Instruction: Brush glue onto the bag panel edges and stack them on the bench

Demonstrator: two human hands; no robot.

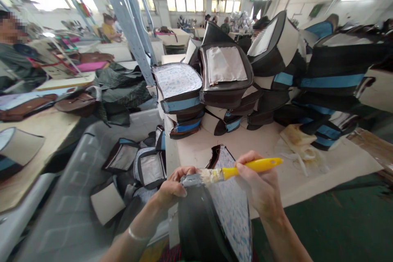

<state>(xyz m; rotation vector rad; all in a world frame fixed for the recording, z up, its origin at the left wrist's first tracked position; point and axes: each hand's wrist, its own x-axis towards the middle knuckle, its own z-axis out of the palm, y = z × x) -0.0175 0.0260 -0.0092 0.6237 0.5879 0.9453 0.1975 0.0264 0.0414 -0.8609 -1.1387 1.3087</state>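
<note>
My right hand (260,182) is closed around the yellow handle of a paintbrush (251,167), its pale bristles pointing left. The bristle end touches the grey strip at the top edge of a dark bag piece (199,221). This piece has a black outer side and a white-and-blue patterned lining (229,200) on its right. At its top left corner, my left hand (175,186) pinches the edge between thumb and fingers. The lower end of the piece runs out of view near my lap.
Stacked bag pieces (227,73) with black, white and blue panels stand on the pale worktable (196,149). A grey plastic bin (82,172) to the left holds more pieces. A stained yellowish container (296,143) sits at right. A blue-grey metal post (127,20) rises behind; people sit farther back.
</note>
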